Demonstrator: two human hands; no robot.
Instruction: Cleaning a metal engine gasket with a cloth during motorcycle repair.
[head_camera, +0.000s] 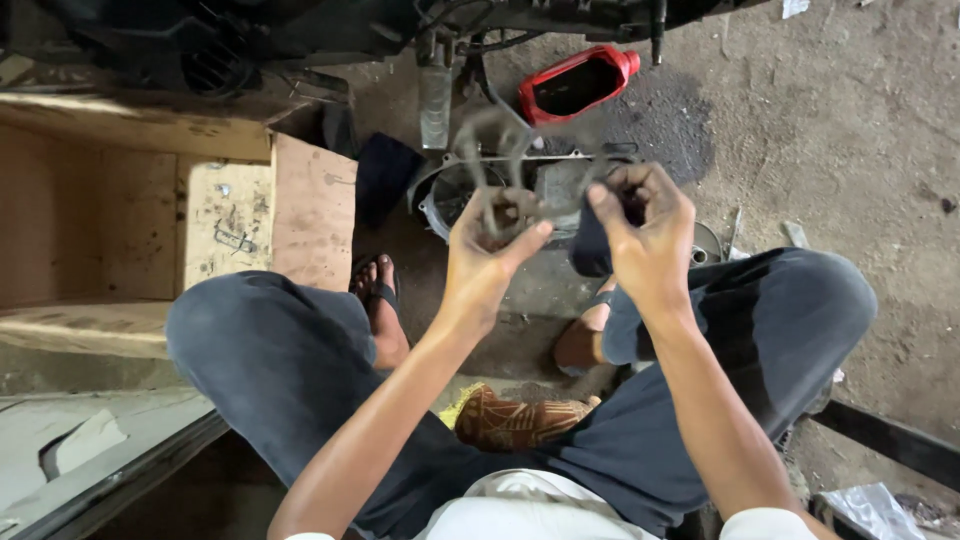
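Note:
Both my hands are raised over my knees and grip a thin grey gasket-like loop (503, 124), blurred by motion. My left hand (488, 255) pinches its lower left part, thumb stretched out to the right. My right hand (648, 232) is closed on its right end and seems to hold a dark cloth (590, 248) that hangs below the fingers. Beneath the hands a grey metal engine cover (447, 192) lies on the dirt floor.
A red oil container (575, 85) lies on its side behind the cover, under dark machine parts. An open cardboard box (230, 205) stands at the left. My sandalled feet rest on the ground, and a brown patterned cloth (515, 420) lies between my legs.

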